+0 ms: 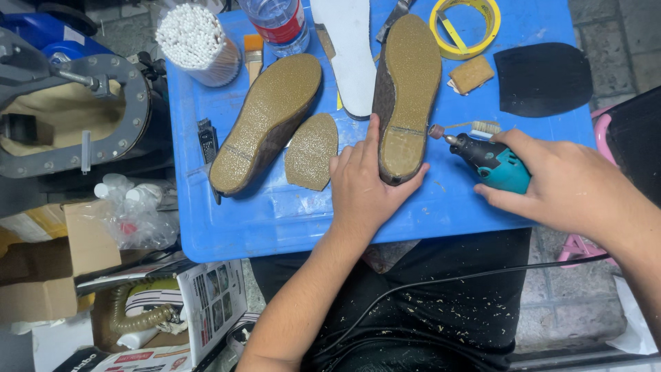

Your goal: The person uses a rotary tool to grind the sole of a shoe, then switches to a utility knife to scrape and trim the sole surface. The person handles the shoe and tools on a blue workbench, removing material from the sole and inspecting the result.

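My left hand grips the heel end of an upturned brown shoe, holding it sole-up on the blue table. My right hand is wrapped around a teal and black rotary tool. Its small grinding tip sits right beside the shoe's heel edge. A second upturned shoe lies to the left. A loose tan sole piece rests between the two shoes. The tool's black cord runs across my lap.
A white insole, black rubber sole sheet, yellow tape roll, tan block, small brush, water bottle and cotton swab tub lie on the table. A grey machine and cardboard boxes stand left.
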